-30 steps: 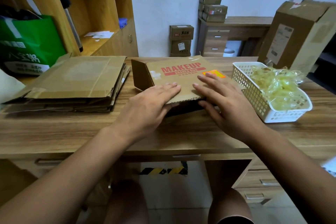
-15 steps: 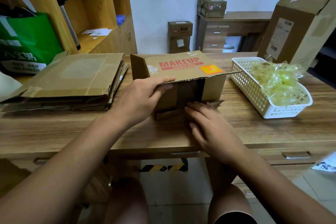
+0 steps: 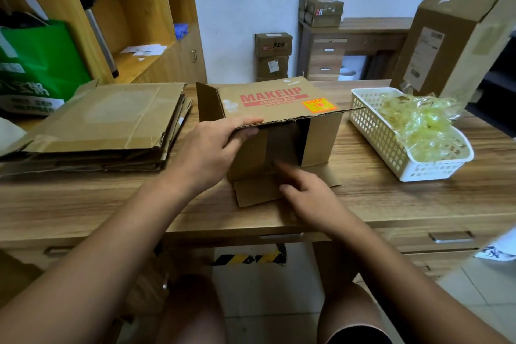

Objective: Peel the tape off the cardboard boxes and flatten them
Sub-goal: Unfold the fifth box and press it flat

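A brown cardboard box (image 3: pixel 275 103) printed "MAKEUP" in red, with an orange sticker, lies on its side in the middle of the desk, its open end facing me. My left hand (image 3: pixel 208 152) grips the near edge of its upper flap, thumb under and fingers on top. My right hand (image 3: pixel 308 198) rests on the lower flap (image 3: pixel 257 191), which lies flat on the desk; its fingers are blurred and point into the box, holding nothing. A strip of tape (image 3: pixel 282 145) shows on the inner wall.
A stack of flattened boxes (image 3: pixel 106 120) lies at the left. A white basket (image 3: pixel 391 145) of crumpled peeled tape (image 3: pixel 421 123) sits at the right, with a tall taped box (image 3: pixel 452 45) behind it. A green bag (image 3: pixel 36 64) and wooden shelves stand far left.
The pressed-down box has been opened up. My left hand lifted the upper flap higher; my right hand dropped from the box top to the lower flap and pushed it flat.
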`<state>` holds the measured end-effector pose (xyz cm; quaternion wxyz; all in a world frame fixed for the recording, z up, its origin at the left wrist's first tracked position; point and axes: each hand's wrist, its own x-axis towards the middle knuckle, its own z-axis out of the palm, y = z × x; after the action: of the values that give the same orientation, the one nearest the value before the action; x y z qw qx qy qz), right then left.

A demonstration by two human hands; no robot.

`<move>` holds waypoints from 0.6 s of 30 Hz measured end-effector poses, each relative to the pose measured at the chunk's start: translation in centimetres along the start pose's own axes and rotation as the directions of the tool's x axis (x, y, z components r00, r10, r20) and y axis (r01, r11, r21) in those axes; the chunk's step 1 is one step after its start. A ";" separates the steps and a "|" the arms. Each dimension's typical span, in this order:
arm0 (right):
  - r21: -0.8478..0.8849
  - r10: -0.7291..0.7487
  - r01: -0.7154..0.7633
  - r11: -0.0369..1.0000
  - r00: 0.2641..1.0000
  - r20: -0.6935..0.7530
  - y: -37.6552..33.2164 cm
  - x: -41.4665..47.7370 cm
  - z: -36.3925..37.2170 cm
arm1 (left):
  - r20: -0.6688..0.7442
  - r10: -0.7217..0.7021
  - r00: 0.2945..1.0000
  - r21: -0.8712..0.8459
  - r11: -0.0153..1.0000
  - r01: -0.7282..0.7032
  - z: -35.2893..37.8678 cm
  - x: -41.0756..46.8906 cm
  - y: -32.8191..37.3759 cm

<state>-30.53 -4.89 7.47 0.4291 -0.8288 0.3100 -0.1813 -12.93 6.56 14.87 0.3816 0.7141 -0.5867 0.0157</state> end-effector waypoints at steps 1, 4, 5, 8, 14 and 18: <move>0.227 0.054 -0.063 0.972 0.998 0.043 -0.2 0.6 0.2 | -0.002 0.001 1.000 0.000 1.000 -0.001 0.0 0.0 0.0; 0.771 0.086 -0.205 0.602 0.977 0.193 -0.6 2.1 0.6 | -0.001 0.001 1.000 0.005 1.000 -0.001 0.0 0.1 0.0; 0.837 0.079 -0.240 0.492 0.969 0.232 -0.9 2.5 0.7 | -0.001 -0.001 1.000 0.004 1.000 0.001 -0.1 0.2 0.0; 0.899 0.060 -0.295 0.324 0.955 0.291 -1.1 3.4 0.8 | -0.007 -0.010 1.000 0.002 1.000 0.010 -0.2 0.2 -0.1; 0.825 0.088 -0.206 0.526 0.978 0.188 -1.4 3.2 1.7 | -0.021 -0.015 1.000 0.029 0.999 0.016 -0.4 0.2 -0.6; 0.619 0.031 -0.098 0.779 0.993 0.118 -1.3 1.7 2.4 | -0.019 -0.001 1.000 0.022 1.000 0.001 -0.3 0.1 -0.6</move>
<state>-27.46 -4.02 7.31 0.7000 -0.6374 0.2387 -0.2165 -12.25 6.66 14.79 0.3793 0.7183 -0.5825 0.0288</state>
